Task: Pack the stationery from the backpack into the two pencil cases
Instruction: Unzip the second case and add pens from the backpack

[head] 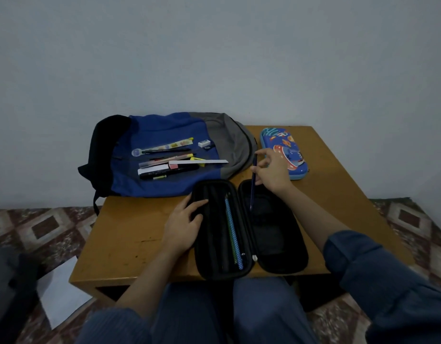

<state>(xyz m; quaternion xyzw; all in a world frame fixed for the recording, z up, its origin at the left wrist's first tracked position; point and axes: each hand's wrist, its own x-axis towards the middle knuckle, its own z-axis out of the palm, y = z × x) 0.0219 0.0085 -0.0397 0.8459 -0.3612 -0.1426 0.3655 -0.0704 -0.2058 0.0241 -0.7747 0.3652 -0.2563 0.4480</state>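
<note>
- Nearest, at 6 o'clock on the table (130,232), a black case (276,232) lies unzipped and spread flat in two halves. Two dotted pencils (233,232) lie lengthwise in its left half.
- The left hand (184,224) lies on the left half's outer edge at 9 o'clock. Its fingers are nearly straight, pressing down and holding nothing.
- The right hand (271,172), over the far end of the right half at 1 o'clock, pinches a dark pencil (253,184) near its top between thumb and fingertips. Its other fingers fan loose.
- The pencil hangs almost upright, tip down over the right half. Whether the tip touches the lining is unclear.
- To do this step well, I would tip the pencil until it runs 12 to 6, lay it beside the dotted pencils and let go low, so it cannot roll. The left hand can pin the case meanwhile.
- Farther, at 10 o'clock, the backpack (159,130) lies flat with a ruler (198,162), an eraser (204,143) and pens on top, waiting.
- At 2 o'clock, a blue case (284,150) lies closed just behind the right hand.
</note>
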